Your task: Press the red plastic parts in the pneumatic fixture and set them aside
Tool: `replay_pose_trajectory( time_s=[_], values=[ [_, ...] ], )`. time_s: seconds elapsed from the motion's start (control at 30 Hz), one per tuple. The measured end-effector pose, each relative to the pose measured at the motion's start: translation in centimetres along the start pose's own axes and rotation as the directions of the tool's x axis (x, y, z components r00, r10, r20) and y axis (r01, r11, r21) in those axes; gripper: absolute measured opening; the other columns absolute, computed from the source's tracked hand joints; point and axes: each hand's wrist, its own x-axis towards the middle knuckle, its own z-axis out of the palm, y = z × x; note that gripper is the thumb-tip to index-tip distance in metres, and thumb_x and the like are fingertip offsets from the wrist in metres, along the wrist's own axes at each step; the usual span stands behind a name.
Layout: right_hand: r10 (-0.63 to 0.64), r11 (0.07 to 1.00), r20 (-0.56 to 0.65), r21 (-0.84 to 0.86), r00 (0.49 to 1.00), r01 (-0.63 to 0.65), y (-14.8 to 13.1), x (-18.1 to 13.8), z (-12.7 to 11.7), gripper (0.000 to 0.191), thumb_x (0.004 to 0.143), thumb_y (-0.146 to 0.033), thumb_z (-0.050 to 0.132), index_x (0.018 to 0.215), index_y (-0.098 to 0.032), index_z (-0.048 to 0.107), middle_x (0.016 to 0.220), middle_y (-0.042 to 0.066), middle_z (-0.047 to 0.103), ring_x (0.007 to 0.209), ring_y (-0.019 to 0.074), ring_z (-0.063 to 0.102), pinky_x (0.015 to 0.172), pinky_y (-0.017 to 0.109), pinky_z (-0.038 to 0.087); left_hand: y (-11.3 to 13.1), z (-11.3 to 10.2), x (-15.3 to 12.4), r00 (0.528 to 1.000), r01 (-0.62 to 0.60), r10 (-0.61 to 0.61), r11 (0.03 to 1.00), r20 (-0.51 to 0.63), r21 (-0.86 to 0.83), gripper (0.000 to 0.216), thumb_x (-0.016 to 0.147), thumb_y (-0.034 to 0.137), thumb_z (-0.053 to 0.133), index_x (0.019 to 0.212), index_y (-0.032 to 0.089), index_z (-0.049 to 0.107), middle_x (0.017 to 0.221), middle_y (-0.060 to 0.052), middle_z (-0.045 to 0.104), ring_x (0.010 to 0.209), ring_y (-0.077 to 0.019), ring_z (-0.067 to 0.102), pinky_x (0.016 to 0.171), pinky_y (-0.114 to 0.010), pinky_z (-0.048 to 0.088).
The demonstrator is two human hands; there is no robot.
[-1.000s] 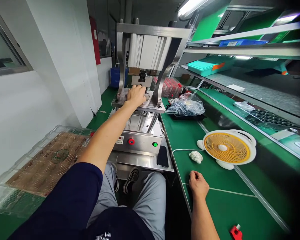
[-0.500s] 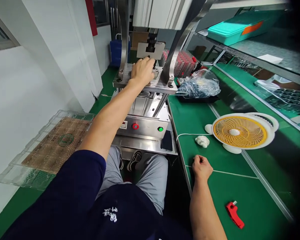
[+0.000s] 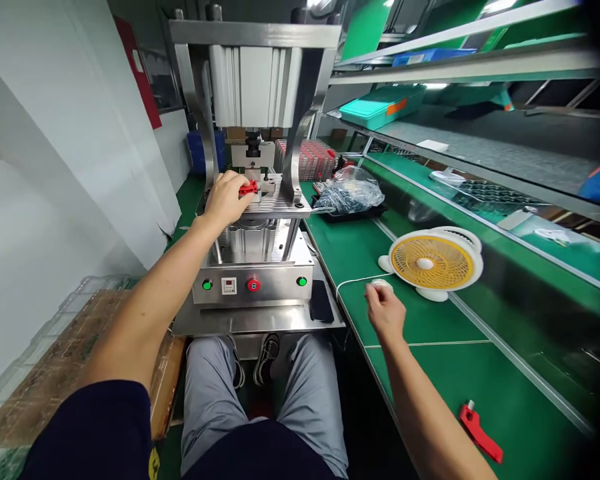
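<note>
My left hand [image 3: 226, 199] is stretched out to the steel press machine [image 3: 253, 200] and closed on a small red part [image 3: 249, 188] at the plate under the press head. My right hand [image 3: 383, 311] hovers over the green bench [image 3: 430, 373] with its fingers curled down onto a small white lump [image 3: 380, 285] beside a white cord. What the right fingers grip, if anything, is hidden. Another red part [image 3: 480, 432] lies on the bench at the lower right, apart from both hands.
A yellow and white fan [image 3: 433, 262] lies flat on the bench. A plastic bag of dark parts [image 3: 349, 192] sits in a tray behind it. The press front carries green and red buttons [image 3: 253, 285]. A clear tray of brown pieces [image 3: 55, 360] lies at my left. Shelves run along the right.
My left hand has drawn back from under the press head, and a red part now shows in its fingers. My right hand has moved forward from the bench edge to the white lump.
</note>
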Motion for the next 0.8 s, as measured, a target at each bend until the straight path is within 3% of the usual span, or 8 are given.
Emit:
replay_pose_trajectory(
  time_s=[0.07, 0.17, 0.27, 0.37, 0.47, 0.57, 0.8],
  values=[
    [-0.289, 0.947, 0.009, 0.146, 0.957, 0.285, -6.2, 1.3, 1.0, 0.042, 0.094, -0.058, 0.052, 0.086, -0.019, 0.068, 0.078, 0.006, 0.069, 0.072, 0.0234, 0.062, 0.071, 0.032, 0.048, -0.2, 0.0, -0.1, 1.0, 0.019, -0.019, 1.0, -0.004, -0.009, 0.019, 0.093, 0.032, 0.057, 0.107, 0.025, 0.067, 0.118, -0.008, 0.066, 0.116, -0.0274, 0.056, 0.106, -0.041, 0.044],
    [-0.623, 0.765, 0.042, 0.24, 0.781, 0.597, -15.8, 3.2, 3.1, 0.031, 0.101, -0.043, 0.052, 0.086, -0.02, 0.067, 0.08, 0.003, 0.068, 0.071, 0.0202, 0.061, 0.071, 0.03, 0.046, -0.2, 0.1, 0.0, 1.0, 0.011, -0.012, 1.0, -0.013, -0.023, 0.02, 0.093, 0.034, 0.057, 0.107, 0.025, 0.068, 0.119, -0.008, 0.067, 0.116, -0.0278, 0.056, 0.105, -0.041, 0.044],
    [-0.78, 0.619, 0.094, 0.256, 0.618, 0.742, -23.8, 5.3, 6.1, 0.024, 0.102, -0.032, 0.051, 0.088, -0.019, 0.066, 0.081, 0.003, 0.066, 0.074, 0.0193, 0.059, 0.072, 0.028, 0.044, -0.2, 0.3, -0.1, 0.999, -0.011, 0.009, 1.0, -0.04, -0.029, 0.019, 0.095, 0.034, 0.055, 0.106, 0.026, 0.068, 0.119, -0.008, 0.068, 0.118, -0.0268, 0.056, 0.106, -0.039, 0.044],
    [-0.823, 0.566, 0.168, 0.163, 0.543, 0.808, -29.3, 7.9, 9.3, 0.016, 0.101, -0.022, 0.055, 0.093, -0.015, 0.067, 0.087, 0.005, 0.064, 0.082, 0.0208, 0.058, 0.077, 0.028, 0.042, -0.4, 0.3, -0.2, 0.999, -0.006, 0.004, 1.0, -0.053, -0.029, 0.02, 0.096, 0.034, 0.052, 0.105, 0.026, 0.068, 0.118, -0.007, 0.069, 0.116, -0.0258, 0.057, 0.106, -0.038, 0.044],
    [-0.802, 0.566, 0.269, 0.056, 0.534, 0.823, -32.3, 9.9, 11.9, 0.014, 0.101, -0.019, 0.057, 0.097, -0.012, 0.069, 0.092, 0.007, 0.061, 0.085, 0.0221, 0.057, 0.078, 0.029, 0.042, -0.5, 0.3, 0.0, 0.999, -0.003, 0.001, 0.999, -0.045, -0.032, 0.02, 0.097, 0.03, 0.05, 0.104, 0.025, 0.069, 0.117, -0.008, 0.071, 0.114, -0.0253, 0.059, 0.104, -0.038, 0.045],
    [-0.79, 0.557, 0.318, 0.012, 0.525, 0.831, -33.4, 10.9, 13.4, 0.015, 0.102, -0.016, 0.055, 0.098, -0.011, 0.069, 0.094, 0.008, 0.06, 0.089, 0.0233, 0.057, 0.081, 0.03, 0.043, -0.5, 0.4, 0.0, 0.999, -0.011, 0.01, 0.999, -0.042, -0.035, 0.019, 0.097, 0.028, 0.05, 0.101, 0.024, 0.069, 0.115, -0.008, 0.072, 0.111, -0.026, 0.06, 0.103, -0.039, 0.046],
    [-0.786, 0.523, 0.337, -0.088, 0.519, 0.848, -34.2, 11.0, 14.1, 0.024, 0.108, -0.023, 0.049, 0.1, -0.015, 0.069, 0.098, 0.012, 0.066, 0.096, 0.0267, 0.062, 0.084, 0.032, 0.044, -0.2, 0.8, 0.1, 0.995, 0.001, -0.005, 0.999, -0.099, -0.039, 0.018, 0.094, 0.022, 0.051, 0.103, 0.018, 0.066, 0.113, -0.015, 0.071, 0.113, -0.0309, 0.06, 0.102, -0.045, 0.047]
  ],
)
